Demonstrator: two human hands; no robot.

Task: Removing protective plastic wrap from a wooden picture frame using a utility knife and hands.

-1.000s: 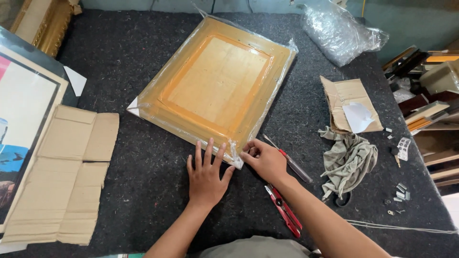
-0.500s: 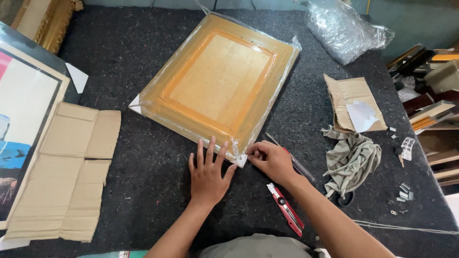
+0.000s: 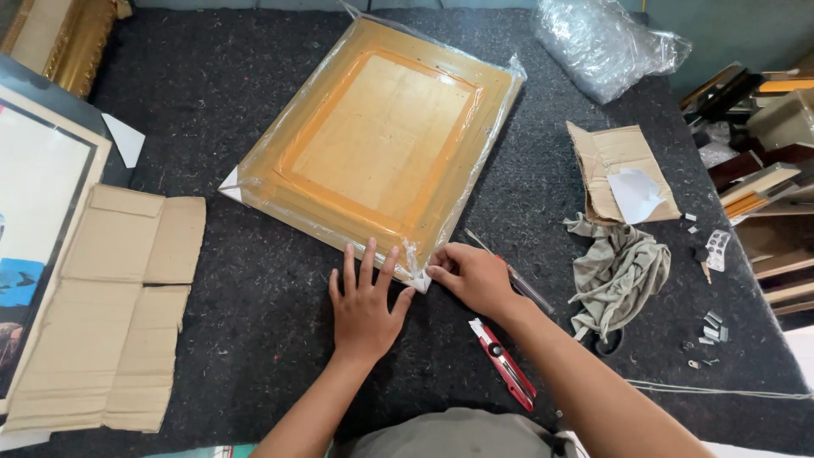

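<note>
Flat left hand [image 3: 363,305], right hand [image 3: 475,276] pinching — wrapped frame [image 3: 381,140]

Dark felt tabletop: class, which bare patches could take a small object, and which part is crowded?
Free: felt between the flattened cardboard and left hand; also between the wrapped frame and cardboard scrap. Crowded: right edge, around the rag and small hardware.

**Colours on the bench**

Your yellow-orange wooden frame in clear plastic wrap [image 3: 377,144] lies on dark grey speckled felt [image 3: 254,322]. Red utility knife [image 3: 502,363]. Tan flattened cardboard [image 3: 119,305]. Grey-olive crumpled rag [image 3: 617,273]. Brown cardboard scrap [image 3: 606,157], white paper on it.
</note>
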